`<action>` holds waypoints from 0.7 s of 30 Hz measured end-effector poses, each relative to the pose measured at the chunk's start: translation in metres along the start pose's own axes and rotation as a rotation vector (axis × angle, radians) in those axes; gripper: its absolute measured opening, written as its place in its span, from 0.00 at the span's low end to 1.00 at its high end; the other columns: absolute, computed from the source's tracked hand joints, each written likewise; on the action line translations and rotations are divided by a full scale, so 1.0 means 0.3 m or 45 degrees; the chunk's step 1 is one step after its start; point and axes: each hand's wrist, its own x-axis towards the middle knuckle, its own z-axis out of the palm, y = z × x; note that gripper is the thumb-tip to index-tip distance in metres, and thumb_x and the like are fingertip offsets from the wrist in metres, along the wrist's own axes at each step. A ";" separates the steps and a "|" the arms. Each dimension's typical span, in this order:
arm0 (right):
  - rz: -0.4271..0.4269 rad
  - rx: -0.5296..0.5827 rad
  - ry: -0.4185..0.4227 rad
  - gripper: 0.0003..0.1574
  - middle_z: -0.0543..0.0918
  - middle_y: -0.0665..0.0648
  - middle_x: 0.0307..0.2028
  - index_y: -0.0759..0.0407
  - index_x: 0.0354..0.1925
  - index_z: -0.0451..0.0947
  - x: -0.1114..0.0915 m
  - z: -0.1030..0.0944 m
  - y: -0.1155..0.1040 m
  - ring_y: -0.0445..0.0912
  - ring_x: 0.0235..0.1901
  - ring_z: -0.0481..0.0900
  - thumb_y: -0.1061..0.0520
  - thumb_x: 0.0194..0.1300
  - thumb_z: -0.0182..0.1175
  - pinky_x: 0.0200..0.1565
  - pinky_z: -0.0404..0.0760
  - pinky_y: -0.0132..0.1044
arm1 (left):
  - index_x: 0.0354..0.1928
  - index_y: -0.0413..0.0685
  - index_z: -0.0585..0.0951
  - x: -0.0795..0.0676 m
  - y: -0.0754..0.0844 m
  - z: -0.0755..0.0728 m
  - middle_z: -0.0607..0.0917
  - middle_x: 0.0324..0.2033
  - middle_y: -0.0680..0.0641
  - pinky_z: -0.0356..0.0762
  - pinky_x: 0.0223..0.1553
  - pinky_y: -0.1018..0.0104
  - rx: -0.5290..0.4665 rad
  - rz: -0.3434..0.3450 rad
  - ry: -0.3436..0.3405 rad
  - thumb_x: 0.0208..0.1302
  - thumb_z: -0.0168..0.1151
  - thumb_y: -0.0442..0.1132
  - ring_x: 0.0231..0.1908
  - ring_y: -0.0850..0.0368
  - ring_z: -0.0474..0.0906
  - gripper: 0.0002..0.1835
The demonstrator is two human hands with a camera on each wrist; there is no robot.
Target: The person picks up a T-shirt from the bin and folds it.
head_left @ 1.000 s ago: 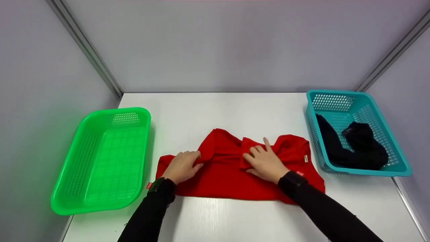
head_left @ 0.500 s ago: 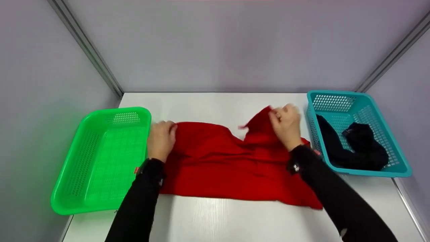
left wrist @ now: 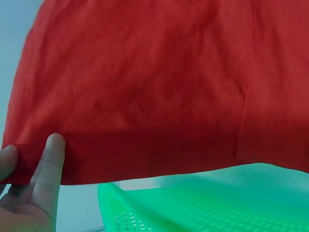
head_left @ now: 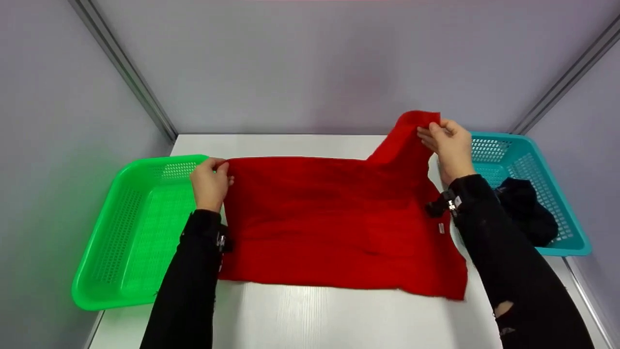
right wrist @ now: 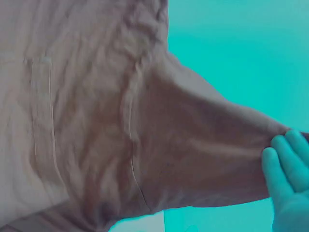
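A red shirt [head_left: 310,208] is spread sideways across the table, its far edge lifted. At its far left corner my left hand [head_left: 209,184] pinches the cloth between thumb and fingers, close to the green basket's rim. The left wrist view shows these fingers [left wrist: 48,159] at the shirt's corner. On the far right my right hand [head_left: 451,148] grips the end of a raised sleeve [head_left: 411,131]. Off-coloured in the right wrist view, the sleeve [right wrist: 203,150] stretches taut from its seam to my fingers [right wrist: 280,169].
To the left stands a green basket [head_left: 99,232]. A teal basket [head_left: 564,194] at the right holds a black garment [head_left: 525,211], partly hidden by my right arm. Grey panels [head_left: 310,68] wall in the white table [head_left: 290,315] at the back and sides.
From bunched folds, the shirt has been drawn out flatter and away from me. My left hand moved left and back; my right hand moved right and back, raising the sleeve.
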 end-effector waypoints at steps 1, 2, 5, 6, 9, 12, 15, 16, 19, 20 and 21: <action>-0.006 0.021 -0.030 0.17 0.89 0.63 0.51 0.71 0.54 0.73 -0.004 -0.007 0.003 0.54 0.57 0.85 0.58 0.78 0.58 0.69 0.71 0.48 | 0.54 0.32 0.85 0.000 -0.006 -0.001 0.86 0.47 0.33 0.83 0.34 0.75 0.010 0.014 -0.008 0.77 0.57 0.32 0.36 0.46 0.89 0.13; -0.020 0.034 -0.060 0.17 0.89 0.64 0.51 0.72 0.54 0.73 -0.010 -0.015 0.010 0.53 0.57 0.85 0.58 0.77 0.59 0.69 0.71 0.47 | 0.54 0.32 0.85 -0.002 -0.012 -0.004 0.86 0.47 0.33 0.83 0.37 0.72 0.037 0.037 -0.018 0.77 0.57 0.32 0.39 0.45 0.89 0.13; -0.061 0.071 -0.140 0.20 0.89 0.63 0.49 0.75 0.54 0.75 -0.034 -0.050 0.051 0.52 0.53 0.87 0.58 0.76 0.61 0.67 0.74 0.42 | 0.51 0.31 0.85 -0.016 -0.036 -0.005 0.86 0.46 0.32 0.83 0.46 0.56 0.150 0.133 -0.079 0.76 0.56 0.32 0.45 0.39 0.86 0.12; -0.076 0.050 -0.168 0.21 0.89 0.62 0.49 0.76 0.55 0.75 -0.047 -0.065 0.069 0.51 0.51 0.88 0.59 0.76 0.61 0.65 0.76 0.40 | 0.50 0.31 0.85 -0.022 -0.047 -0.005 0.87 0.46 0.31 0.81 0.49 0.50 0.207 0.173 -0.110 0.75 0.56 0.31 0.46 0.37 0.85 0.12; -0.111 -0.160 -0.215 0.23 0.89 0.56 0.46 0.78 0.57 0.77 -0.106 -0.122 0.127 0.46 0.48 0.88 0.58 0.76 0.61 0.58 0.80 0.32 | 0.46 0.30 0.85 -0.046 -0.083 -0.002 0.87 0.43 0.30 0.79 0.50 0.42 0.427 0.298 -0.239 0.71 0.55 0.29 0.47 0.32 0.83 0.11; -0.096 -0.400 -0.250 0.24 0.89 0.50 0.46 0.78 0.58 0.77 -0.182 -0.192 0.180 0.41 0.46 0.87 0.56 0.77 0.60 0.52 0.80 0.29 | 0.44 0.30 0.84 -0.073 -0.122 -0.001 0.87 0.41 0.30 0.80 0.48 0.39 0.643 0.400 -0.369 0.68 0.53 0.25 0.45 0.30 0.83 0.11; -0.059 -0.509 -0.271 0.24 0.89 0.49 0.44 0.77 0.57 0.78 -0.260 -0.266 0.220 0.41 0.45 0.86 0.55 0.78 0.60 0.50 0.81 0.29 | 0.39 0.31 0.81 -0.092 -0.156 -0.005 0.85 0.37 0.31 0.81 0.42 0.38 0.791 0.459 -0.423 0.64 0.52 0.22 0.41 0.29 0.83 0.08; -0.047 -0.507 -0.276 0.24 0.89 0.49 0.44 0.77 0.56 0.78 -0.283 -0.289 0.230 0.41 0.45 0.85 0.55 0.78 0.60 0.49 0.81 0.29 | 0.37 0.32 0.80 -0.097 -0.166 -0.007 0.84 0.36 0.32 0.80 0.41 0.38 0.818 0.470 -0.424 0.63 0.52 0.21 0.40 0.29 0.82 0.08; -0.020 -0.413 -0.293 0.21 0.90 0.50 0.43 0.78 0.54 0.78 -0.347 -0.355 0.247 0.42 0.44 0.86 0.58 0.78 0.59 0.50 0.83 0.30 | 0.35 0.33 0.77 -0.106 -0.187 -0.017 0.82 0.32 0.33 0.80 0.39 0.38 0.878 0.486 -0.429 0.61 0.53 0.19 0.38 0.29 0.81 0.06; -0.006 -0.368 -0.297 0.20 0.89 0.50 0.42 0.79 0.53 0.78 -0.366 -0.375 0.251 0.42 0.43 0.86 0.60 0.78 0.58 0.49 0.83 0.30 | 0.36 0.32 0.77 -0.109 -0.190 -0.020 0.82 0.32 0.33 0.80 0.40 0.38 0.892 0.488 -0.433 0.60 0.54 0.19 0.38 0.29 0.81 0.06; 0.009 -0.322 -0.301 0.18 0.89 0.51 0.42 0.79 0.53 0.78 -0.383 -0.395 0.256 0.43 0.43 0.86 0.62 0.78 0.58 0.49 0.84 0.31 | 0.36 0.32 0.77 -0.112 -0.194 -0.021 0.81 0.32 0.33 0.80 0.40 0.38 0.908 0.489 -0.440 0.60 0.55 0.19 0.38 0.30 0.82 0.06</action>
